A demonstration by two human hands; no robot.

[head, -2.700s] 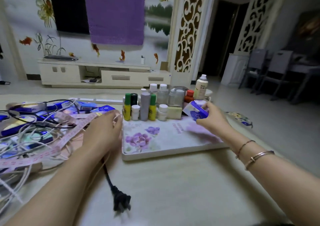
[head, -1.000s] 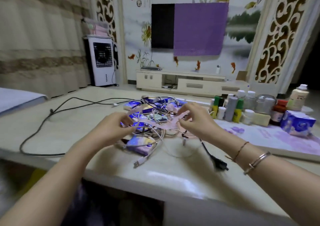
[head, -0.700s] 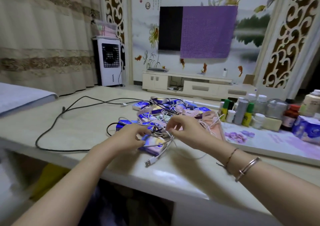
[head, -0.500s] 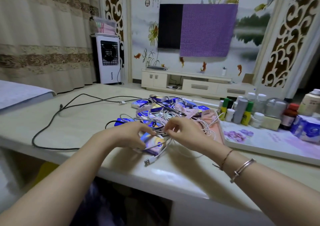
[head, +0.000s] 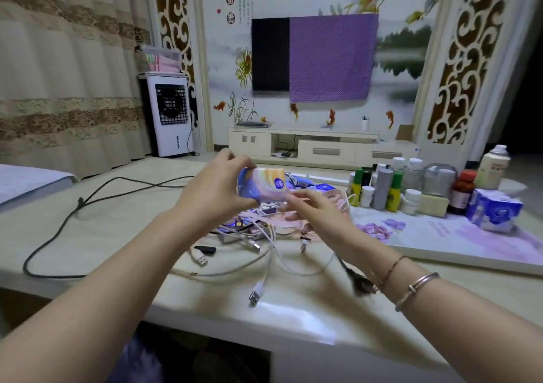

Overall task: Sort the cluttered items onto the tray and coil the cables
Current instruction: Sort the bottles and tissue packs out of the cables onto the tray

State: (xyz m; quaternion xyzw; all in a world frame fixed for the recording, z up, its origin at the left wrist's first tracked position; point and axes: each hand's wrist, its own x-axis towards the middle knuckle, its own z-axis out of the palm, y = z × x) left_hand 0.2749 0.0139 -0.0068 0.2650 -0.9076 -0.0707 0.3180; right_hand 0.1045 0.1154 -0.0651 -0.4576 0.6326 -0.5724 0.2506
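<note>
My left hand (head: 216, 190) grips a small blue-and-orange tissue packet (head: 262, 184), lifted above the table. My right hand (head: 318, 213) reaches to the packet's lower right edge, its fingertips touching it. Beneath them lies a tangle of white cables (head: 258, 235) with USB plugs, a pink tape and several more blue packets (head: 321, 188). The floral tray (head: 458, 241) lies to the right, carrying a row of bottles (head: 385, 188) and a stack of blue tissue packets (head: 495, 211).
A long black cable (head: 73, 215) loops across the table's left side. A black power plug (head: 363, 284) lies by my right wrist. The table's front edge (head: 264, 324) is close to me. A white fan cooler (head: 170, 115) and a TV cabinet (head: 317, 147) stand behind.
My left hand has pulled one tissue packet out of the tangle and raised it. My right hand has come up from the cables to the packet's edge.
</note>
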